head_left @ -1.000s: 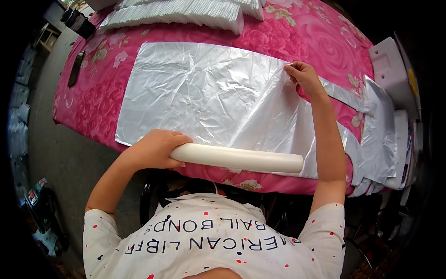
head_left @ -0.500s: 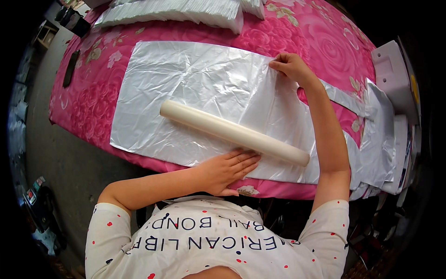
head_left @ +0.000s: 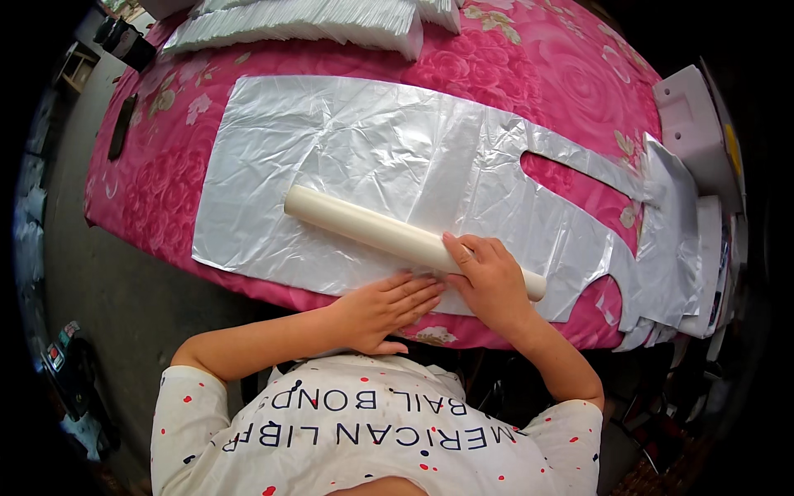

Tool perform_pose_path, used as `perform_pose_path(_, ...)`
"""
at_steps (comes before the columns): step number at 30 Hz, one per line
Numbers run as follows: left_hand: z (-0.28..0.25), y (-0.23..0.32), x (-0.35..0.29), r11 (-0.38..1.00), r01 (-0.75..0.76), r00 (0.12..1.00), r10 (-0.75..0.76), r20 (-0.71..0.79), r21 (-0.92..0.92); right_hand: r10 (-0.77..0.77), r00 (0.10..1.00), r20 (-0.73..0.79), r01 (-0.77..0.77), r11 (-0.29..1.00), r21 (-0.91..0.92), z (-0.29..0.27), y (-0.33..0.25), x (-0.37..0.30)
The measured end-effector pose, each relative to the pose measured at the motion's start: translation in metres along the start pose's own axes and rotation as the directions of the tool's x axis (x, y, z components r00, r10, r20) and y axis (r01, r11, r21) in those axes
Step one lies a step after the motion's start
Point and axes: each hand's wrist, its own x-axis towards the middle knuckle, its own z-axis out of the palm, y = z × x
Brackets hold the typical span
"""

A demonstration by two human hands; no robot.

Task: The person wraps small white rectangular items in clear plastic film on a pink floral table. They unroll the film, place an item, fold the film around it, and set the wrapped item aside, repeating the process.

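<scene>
A large, thin, silvery-white plastic sheet (head_left: 256, 165) lies spread over the table, creased, with rounded cut-outs and strap-like strips at its right end. Across it, slanting down to the right, rests a long smooth cream tube (head_left: 356, 221). My right hand (head_left: 492, 277) lies over the right part of this tube, fingers bent over its far side. Flat on the sheet's near edge is my left hand (head_left: 389, 307), its fingers stretched out just short of the tube. The part of the tube under my right hand is hidden.
A pink flowered cloth (head_left: 571, 74) covers the table. Stacked white folded sheets (head_left: 298, 29) stand at the far side. On the right are a white box (head_left: 695, 116) and more silvery plastic (head_left: 670, 231). A dark flat object (head_left: 122, 128) lies at the left edge, near a black container (head_left: 124, 41).
My right hand has let go of the sheet's far edge and come down onto the tube. The sheet's right part now lies flatter. My left hand has slid slightly left.
</scene>
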Motion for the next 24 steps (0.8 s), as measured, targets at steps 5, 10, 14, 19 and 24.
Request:
perform_pose_path(5, -0.002, 0.002, -0.002, 1.0, 0.007, 1.0, -0.007, 0.013, 0.012, 0.186, 0.955, -0.232, -0.216, 0.97, -0.109, -0.03, 0.053, -0.019)
perform_pose_path(10, -0.014, -0.004, 0.001, 0.995, -0.01, 0.998, 0.003, -0.06, -0.104, 0.339, 0.876, -0.344, -0.39, 0.916, -0.091, -0.06, 0.093, -0.037)
perform_pose_path(14, -0.006, 0.0, 0.0, 0.999, 0.053, 0.999, -0.053, -0.002, 0.001, 0.181, 0.98, -0.078, -0.177, 0.982, 0.058, -0.052, 0.048, -0.036)
perform_pose_path(19, 0.014, 0.023, -0.002, 0.988, 0.147, 0.989, -0.146, -0.017, 0.054, -0.042, 0.999, 0.011, 0.042, 0.999, -0.006, -0.032, 0.03, -0.01)
perform_pose_path(24, 0.017, 0.028, -0.001, 0.972, 0.159, 0.987, -0.156, -0.029, 0.174, -0.039, 0.994, -0.098, 0.033, 0.998, -0.056, -0.036, 0.062, 0.045)
